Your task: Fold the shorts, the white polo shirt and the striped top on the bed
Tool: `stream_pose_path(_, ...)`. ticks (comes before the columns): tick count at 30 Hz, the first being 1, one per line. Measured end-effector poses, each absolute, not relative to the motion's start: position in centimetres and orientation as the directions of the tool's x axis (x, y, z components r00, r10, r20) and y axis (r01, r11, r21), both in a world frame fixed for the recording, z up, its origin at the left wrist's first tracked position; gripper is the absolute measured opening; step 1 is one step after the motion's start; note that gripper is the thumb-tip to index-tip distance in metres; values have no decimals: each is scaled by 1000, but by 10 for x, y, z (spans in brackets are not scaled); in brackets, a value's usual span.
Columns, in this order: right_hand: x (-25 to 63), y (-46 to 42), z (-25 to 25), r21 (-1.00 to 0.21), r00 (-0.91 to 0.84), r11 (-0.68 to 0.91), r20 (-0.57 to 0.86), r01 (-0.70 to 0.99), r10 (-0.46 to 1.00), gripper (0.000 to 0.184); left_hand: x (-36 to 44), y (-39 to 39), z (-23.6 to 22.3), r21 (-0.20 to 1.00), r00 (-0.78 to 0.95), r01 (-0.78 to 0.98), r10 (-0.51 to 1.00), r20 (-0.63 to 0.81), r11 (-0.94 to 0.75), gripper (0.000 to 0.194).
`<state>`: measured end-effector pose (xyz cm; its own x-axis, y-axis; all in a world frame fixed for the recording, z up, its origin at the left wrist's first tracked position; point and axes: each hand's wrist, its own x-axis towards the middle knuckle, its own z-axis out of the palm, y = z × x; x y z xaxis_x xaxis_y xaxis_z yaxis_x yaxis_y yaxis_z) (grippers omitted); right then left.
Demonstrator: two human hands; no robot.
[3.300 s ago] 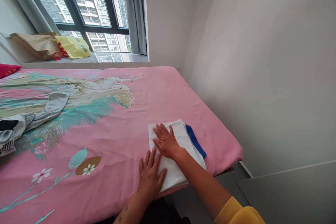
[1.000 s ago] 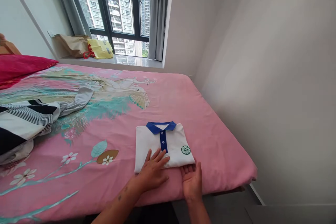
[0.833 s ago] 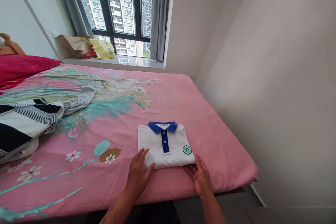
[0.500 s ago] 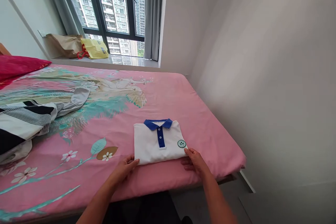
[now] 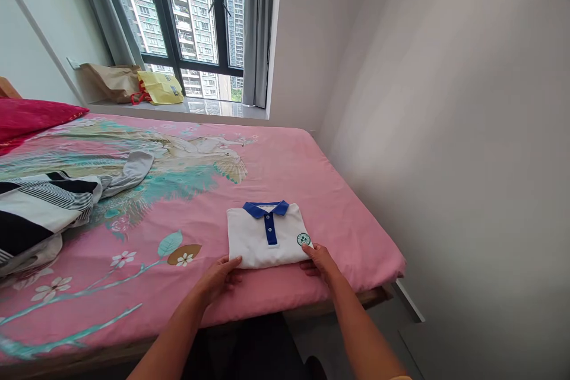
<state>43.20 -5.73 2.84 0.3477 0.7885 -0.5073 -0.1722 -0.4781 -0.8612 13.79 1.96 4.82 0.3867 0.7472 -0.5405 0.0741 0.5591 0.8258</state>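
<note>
Folded shirt — crosswise, collar away

A person's left hand and right hand are gripping the near corners of a folded white polo shirt on a pink floral bedsheet.

A folded white fabric polo shirt lies on a pink floral cloth bedspread near its front edge, with the bare left hand at its near left corner and the bare right hand at its near right one. Well to its left lies a black, white and grey cloth garment (a red cloth pillow sits behind that). Beyond the bedspread, on a glossy window sill, a brown paper bag rests left of a flat yellow bag.
</note>
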Motion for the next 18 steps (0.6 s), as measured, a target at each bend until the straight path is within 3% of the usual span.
stream_pose_path(5,414,-77,26,-880,389,-455,-469,-135,793,37,135,3,50,894,239,35,865,-441,446,43)
stream_pose_path(9,405,-119,15,-873,385,-486,-460,-34,800,28,100,-21,35,859,205,293,850,-486,420,44)
stream_pose_path(11,405,-138,11,-873,450,-486,-419,39,788,24,81,-30,29,834,153,432,884,-442,342,45)
stream_pose_path(15,398,-152,28,-869,673,-387,-89,308,735,22,70,-33,36,808,31,590,999,-24,1,38)
stream_pose_path(18,376,-134,54,-860,615,-176,185,478,766,24,99,-28,52,705,214,628,945,249,-328,34)
